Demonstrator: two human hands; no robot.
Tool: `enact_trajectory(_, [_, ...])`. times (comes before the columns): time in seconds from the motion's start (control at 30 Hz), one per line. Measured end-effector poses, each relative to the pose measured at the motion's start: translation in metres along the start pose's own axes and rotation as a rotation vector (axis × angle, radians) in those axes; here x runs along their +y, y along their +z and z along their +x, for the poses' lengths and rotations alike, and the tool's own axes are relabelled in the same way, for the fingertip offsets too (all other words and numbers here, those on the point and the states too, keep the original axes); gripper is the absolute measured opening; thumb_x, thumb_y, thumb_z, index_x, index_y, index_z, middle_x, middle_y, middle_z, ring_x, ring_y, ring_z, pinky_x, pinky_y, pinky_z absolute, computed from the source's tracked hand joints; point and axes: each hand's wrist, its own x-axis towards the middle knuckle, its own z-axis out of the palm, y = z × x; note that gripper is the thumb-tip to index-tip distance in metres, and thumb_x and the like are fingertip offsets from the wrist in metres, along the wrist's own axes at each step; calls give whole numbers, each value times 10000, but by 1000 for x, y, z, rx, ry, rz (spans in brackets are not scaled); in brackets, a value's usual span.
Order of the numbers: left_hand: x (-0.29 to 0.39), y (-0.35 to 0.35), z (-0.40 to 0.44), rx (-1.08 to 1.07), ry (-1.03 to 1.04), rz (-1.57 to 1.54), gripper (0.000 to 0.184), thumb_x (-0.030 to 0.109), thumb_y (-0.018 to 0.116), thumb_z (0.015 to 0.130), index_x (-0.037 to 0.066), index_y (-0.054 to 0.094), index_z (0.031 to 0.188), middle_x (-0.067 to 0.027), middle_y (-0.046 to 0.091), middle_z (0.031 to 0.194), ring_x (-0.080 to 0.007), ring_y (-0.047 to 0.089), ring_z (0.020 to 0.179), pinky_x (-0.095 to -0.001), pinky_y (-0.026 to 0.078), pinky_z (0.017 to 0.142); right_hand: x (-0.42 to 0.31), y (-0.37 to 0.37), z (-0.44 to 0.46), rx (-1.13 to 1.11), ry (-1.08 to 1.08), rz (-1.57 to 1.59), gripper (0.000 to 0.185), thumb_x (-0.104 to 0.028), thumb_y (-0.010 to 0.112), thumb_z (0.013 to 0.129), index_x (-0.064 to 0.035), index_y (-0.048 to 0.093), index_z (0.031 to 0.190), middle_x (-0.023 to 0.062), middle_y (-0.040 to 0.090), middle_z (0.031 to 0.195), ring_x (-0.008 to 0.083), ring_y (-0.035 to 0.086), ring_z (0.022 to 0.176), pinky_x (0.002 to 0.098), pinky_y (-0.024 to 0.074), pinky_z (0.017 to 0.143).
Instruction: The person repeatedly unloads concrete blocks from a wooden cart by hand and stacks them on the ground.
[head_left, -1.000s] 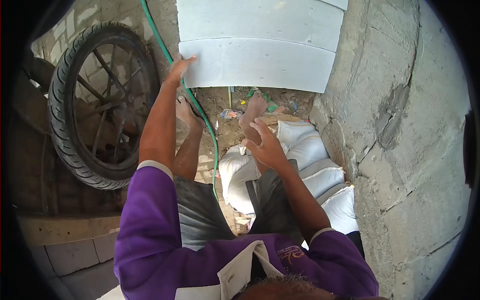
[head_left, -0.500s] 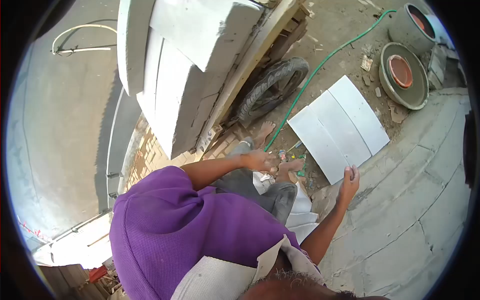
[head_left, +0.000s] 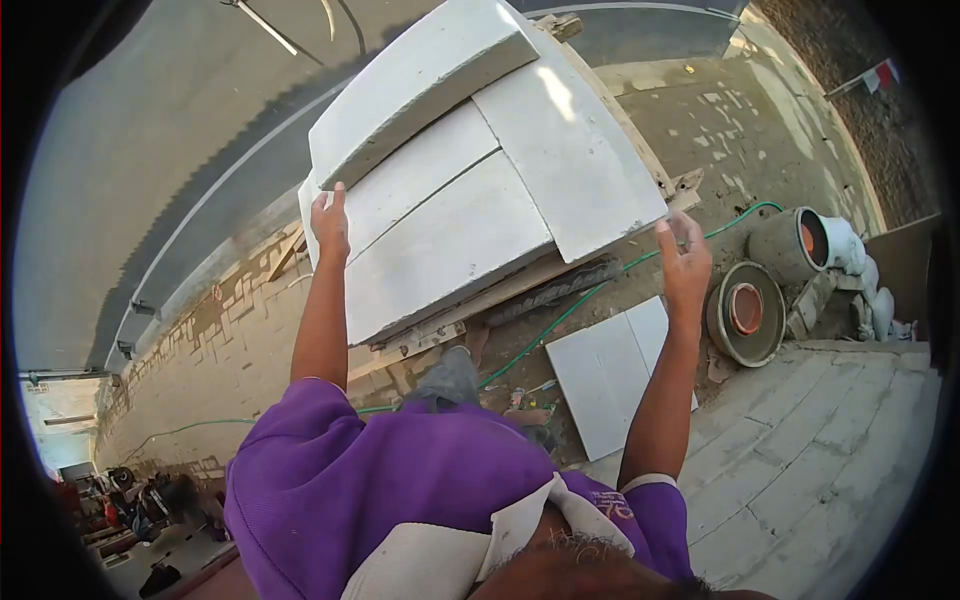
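White blocks (head_left: pixel 450 250) lie ahead of us, stacked flat on a timber pallet (head_left: pixel 490 300) that seems meant to keep them off the ground. One raised block (head_left: pixel 425 90) rests over others on the far-left side, borne by their level tops. Our left hand (head_left: pixel 331 228) is at its near end, fingers pointing up, the grip loose and closed around nothing. Our right hand (head_left: pixel 686 255) is at the near corner of the right-hand block (head_left: pixel 575 160), its grip half curled with thumb and fingers parted; we cannot tell whether the fingertips touch. Held this wide, our arms bracket the stack, perhaps for reach. More slabs (head_left: pixel 600 385) lie side by side on the ground, and a reddish bowl (head_left: pixel 746 308) sits inside a wide basin (head_left: pixel 750 350), probably to keep both together.
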Motion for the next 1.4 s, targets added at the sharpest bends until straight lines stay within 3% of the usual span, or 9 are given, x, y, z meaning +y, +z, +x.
enact_trajectory(0.17, [-32, 8, 144, 183, -111, -41, 877, 527, 763, 774, -139, 495, 1278, -247, 567, 1229, -275, 553, 1148, -361, 437, 976, -85, 113, 108, -4, -307, -139, 524, -341, 702, 850, 47, 608, 1189, 210, 659, 1123, 317, 643, 1015, 383, 486, 897])
enact_trajectory(0.3, [-71, 14, 251, -69, -245, -62, 820, 491, 800, 748, -169, 559, 1170, -216, 641, 1077, -281, 622, 995, -346, 464, 918, -146, 224, 217, -121, -305, -319, 611, -403, 704, 818, 51, 597, 1213, 246, 646, 1145, 360, 642, 1045, 405, 487, 924])
enact_trajectory(0.6, [-103, 29, 309, -357, -424, -182, 756, 433, 778, 788, -110, 533, 1254, -219, 583, 1264, -332, 571, 1149, -398, 399, 1025, -137, 332, 338, -612, -146, -314, 697, -485, 710, 800, 34, 587, 1248, 251, 622, 1224, 333, 568, 1200, 419, 458, 977])
enact_trajectory(0.83, [-95, 37, 309, -382, -501, -226, 876, 590, 710, 780, -3, 468, 1377, -202, 505, 1375, -347, 484, 1268, -434, 323, 1093, -130, 340, 325, -206, -21, -443, 868, -481, 774, 751, 176, 500, 1248, 310, 600, 1217, 397, 556, 1202, 449, 462, 973])
enact_trajectory(1.03, [-97, 16, 267, -336, -415, -227, 975, 634, 721, 751, -50, 446, 1389, -207, 454, 1421, -339, 466, 1285, -427, 320, 1098, -122, 310, 282, -389, -149, -623, 675, -569, 673, 779, 40, 677, 1068, 289, 662, 1061, 401, 625, 1056, 441, 498, 876])
enact_trajectory(1.1, [-97, 5, 247, -248, -460, -185, 940, 596, 733, 767, -92, 471, 1352, -199, 484, 1393, -306, 486, 1259, -409, 350, 1077, -90, 296, 239, -228, -226, -489, 568, -518, 657, 804, 15, 700, 997, 261, 686, 960, 396, 656, 955, 439, 511, 825])
enact_trajectory(1.17, [-106, -10, 232, -287, -437, -161, 913, 558, 750, 769, -94, 475, 1345, -195, 508, 1365, -295, 501, 1235, -396, 365, 1060, -108, 262, 173, -346, 64, -490, 761, -535, 694, 800, 51, 574, 1269, 267, 655, 1112, 364, 642, 1055, 407, 487, 917])
enact_trajectory(1.23, [-117, -21, 220, -341, -415, -131, 886, 520, 767, 772, -97, 479, 1338, -190, 533, 1337, -284, 516, 1211, -382, 380, 1043, -87, 237, 106, -178, 14, -492, 823, -558, 693, 795, 46, 526, 1328, 271, 663, 1086, 366, 652, 1027, 403, 486, 909])
enact_trajectory(1.4, [-113, -27, 174, -402, -284, 31, 835, 379, 820, 754, -163, 475, 1287, -217, 560, 1264, -289, 556, 1124, -354, 402, 1006, -90, 166, -40, -57, 368, -301, 766, -486, 690, 829, 44, 498, 1348, 267, 673, 1064, 347, 674, 990, 379, 492, 898])
